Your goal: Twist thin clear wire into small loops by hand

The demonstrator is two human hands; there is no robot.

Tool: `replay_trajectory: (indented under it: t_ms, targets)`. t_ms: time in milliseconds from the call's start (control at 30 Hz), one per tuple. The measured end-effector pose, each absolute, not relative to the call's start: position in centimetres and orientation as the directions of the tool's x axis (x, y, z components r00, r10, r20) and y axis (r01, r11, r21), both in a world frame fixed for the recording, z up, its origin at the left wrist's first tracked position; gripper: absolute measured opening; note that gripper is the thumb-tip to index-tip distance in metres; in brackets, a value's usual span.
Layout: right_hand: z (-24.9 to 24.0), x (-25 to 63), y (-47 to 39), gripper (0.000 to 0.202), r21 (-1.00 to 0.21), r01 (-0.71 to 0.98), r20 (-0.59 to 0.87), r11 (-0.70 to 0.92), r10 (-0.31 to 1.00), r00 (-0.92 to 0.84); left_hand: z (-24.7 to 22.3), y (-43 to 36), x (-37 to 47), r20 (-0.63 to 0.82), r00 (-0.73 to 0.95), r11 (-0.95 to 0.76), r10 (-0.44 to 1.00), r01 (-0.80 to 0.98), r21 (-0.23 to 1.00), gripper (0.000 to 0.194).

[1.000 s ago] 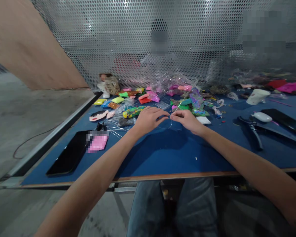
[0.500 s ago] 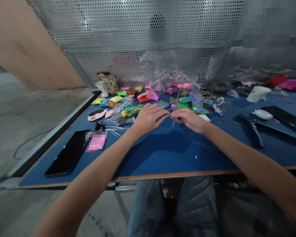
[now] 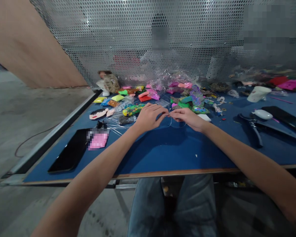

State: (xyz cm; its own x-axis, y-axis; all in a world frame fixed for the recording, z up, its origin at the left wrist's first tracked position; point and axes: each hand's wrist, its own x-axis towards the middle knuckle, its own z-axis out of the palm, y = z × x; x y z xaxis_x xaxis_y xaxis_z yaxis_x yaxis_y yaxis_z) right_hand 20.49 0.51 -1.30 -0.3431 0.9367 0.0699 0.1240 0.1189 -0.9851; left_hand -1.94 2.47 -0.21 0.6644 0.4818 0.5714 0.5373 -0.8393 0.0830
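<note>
The bare left hand (image 3: 150, 118) is raised over the middle of the view with its back up, fingers bent together and pointing right, their tips pinched in toward the thumb. The bare right hand (image 3: 187, 118) mirrors it, palm down, fingers curled and thumb and forefinger pressed together at the tips. The fingertips of the two hands meet or nearly meet; which, the view does not settle. Both wrists are slightly bent, and the bare forearms slant inward from the lower corners, the left forearm (image 3: 98, 174) from bottom left, the right forearm (image 3: 241, 154) from the right edge. Below, two thighs in faded blue denim trousers (image 3: 148, 207) lie apart.
</note>
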Motion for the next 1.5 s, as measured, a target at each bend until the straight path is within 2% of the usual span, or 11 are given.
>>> replay_trajectory:
  t_ms: [200, 333, 567, 733, 867, 1000, 1133, 1300, 1400, 1500]
  targets:
    - [-1.2, 20.5, 0.4, 0.034, -0.997, 0.061, 0.019, 0.045, 0.93, -0.367, -0.4, 2.2, -1.6, 0.569, 0.633, -0.84, 0.525, 0.494, 0.225, 0.029]
    - [-1.2, 20.6, 0.5, 0.035, -0.997, 0.076, -0.001, 0.029, 0.93, -0.368, -0.3, 2.2, -1.6, 0.556, 0.628, -0.836, 0.545, 0.462, 0.297, 0.028]
    - [-2.1, 20.9, 1.0, 0.036, -0.978, 0.153, 0.074, 0.139, 0.927, -0.368, -0.2, 2.6, -2.0, 0.564, 0.637, -0.85, 0.525, 0.432, 0.303, 0.026]
    - [-2.4, 20.7, 0.9, 0.034, -0.886, 0.316, 0.23, 0.339, 0.914, -0.335, -0.3, 3.1, -2.3, 0.514, 0.71, -0.876, 0.48, 0.418, 0.241, 0.022]
    - [-2.1, 20.5, 0.7, 0.026, -0.713, 0.479, 0.41, 0.512, 0.859, -0.308, -0.1, 3.2, -2.5, 0.495, 0.705, -0.861, 0.508, 0.426, 0.276, 0.022]
    - [-1.7, 20.5, 0.5, 0.021, -0.601, 0.529, 0.552, 0.599, 0.79, -0.266, 0.1, 3.0, -2.7, 0.508, 0.656, -0.829, 0.558, 0.469, 0.304, 0.026]
    - [-1.6, 20.7, 0.5, 0.015, -0.51, 0.571, 0.578, 0.644, 0.748, -0.327, 0.2, 2.9, -2.9, 0.544, 0.679, -0.86, 0.494, 0.473, 0.191, 0.026]
    - [-2.2, 20.7, 0.8, 0.015, -0.53, 0.581, 0.518, 0.618, 0.778, -0.355, 0.3, 2.9, -3.1, 0.5, 0.775, -0.885, 0.387, 0.465, -0.035, 0.026]
    - [-2.2, 20.7, 0.8, 0.014, -0.508, 0.6, 0.52, 0.618, 0.775, -0.358, 0.4, 2.8, -3.0, 0.513, 0.771, -0.863, 0.378, 0.494, -0.107, 0.026]
    - [-2.0, 20.6, 0.7, 0.013, -0.556, 0.576, 0.495, 0.599, 0.796, -0.349, 0.3, 2.6, -2.9, 0.51, 0.781, -0.857, 0.361, 0.493, -0.148, 0.025]
